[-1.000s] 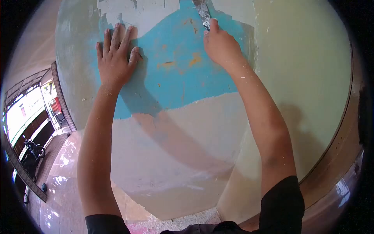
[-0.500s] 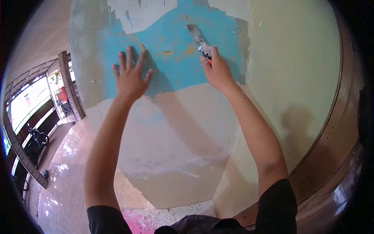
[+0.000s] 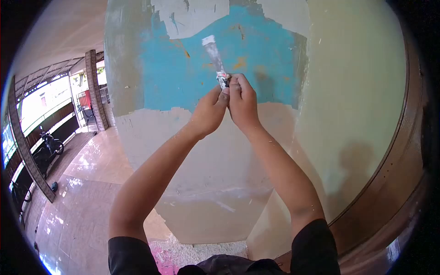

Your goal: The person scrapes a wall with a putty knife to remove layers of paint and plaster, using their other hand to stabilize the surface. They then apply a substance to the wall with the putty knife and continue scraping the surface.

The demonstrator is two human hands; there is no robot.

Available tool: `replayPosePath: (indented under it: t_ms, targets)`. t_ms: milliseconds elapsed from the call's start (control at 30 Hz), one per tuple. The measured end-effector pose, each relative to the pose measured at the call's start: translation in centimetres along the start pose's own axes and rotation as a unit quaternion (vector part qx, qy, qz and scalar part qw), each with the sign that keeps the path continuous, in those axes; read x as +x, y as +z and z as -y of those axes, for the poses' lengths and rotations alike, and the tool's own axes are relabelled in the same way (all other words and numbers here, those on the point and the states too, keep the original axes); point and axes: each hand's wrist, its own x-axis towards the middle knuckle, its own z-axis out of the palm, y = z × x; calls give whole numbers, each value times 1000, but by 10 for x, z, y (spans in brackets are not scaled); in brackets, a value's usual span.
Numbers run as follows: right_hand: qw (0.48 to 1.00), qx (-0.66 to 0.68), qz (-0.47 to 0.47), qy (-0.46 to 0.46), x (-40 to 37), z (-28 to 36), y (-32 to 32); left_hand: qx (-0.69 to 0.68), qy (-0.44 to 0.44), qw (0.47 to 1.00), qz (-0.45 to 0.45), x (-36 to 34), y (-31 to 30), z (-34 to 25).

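A scraper with a flat, whitish-smeared metal blade points up and slightly left in front of the wall. Its worn handle sits between both hands. My left hand is closed at the left side of the handle, thumb along it, its other fingers hidden behind. From the right, my right hand grips the same handle with bent fingers. Behind them the wall bears a bare turquoise patch with orange-brown marks, between ragged edges of pale coating.
A pale green wall meets the patched one on the right, bordered by a brown frame. White flakes litter the floor at the wall's foot. To the left lie shiny tiles, a pillar and a parked motorcycle.
My left hand has come off the wall and moved right to the scraper handle. My right hand has drawn the scraper left, bringing the two hands together. The view has shifted slightly.
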Motion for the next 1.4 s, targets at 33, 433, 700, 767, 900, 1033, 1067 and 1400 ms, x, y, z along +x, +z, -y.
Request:
replayPosePath:
  t_ms: [33,433,700,767,900,1033,1067,1400]
  targets:
    - [985,-122,-18,-120,5,-11,-3,-18,-16,1000,13,-3,-2,-5]
    - [868,-386,22,-312,88,-8,-64,164,-37,962,-217,-3,-113,17]
    - [741,-474,-115,-462,146,-42,-63,405,-4,865,-295,-4,-128,41]
    - [712,-538,-120,-434,130,-63,-59,464,27,834,-298,-4,-129,47]
    - [750,-516,-79,-406,132,-64,-58,416,-20,859,-296,-11,-125,33]
    - [737,-521,-94,-420,127,-56,-58,434,-51,859,-266,-7,-125,52]
    - [738,-520,-96,-419,127,-55,-58,401,-39,866,-295,-5,-127,55]
    - [783,-442,-90,-428,131,-70,-67,334,-92,902,-259,-4,-110,53]
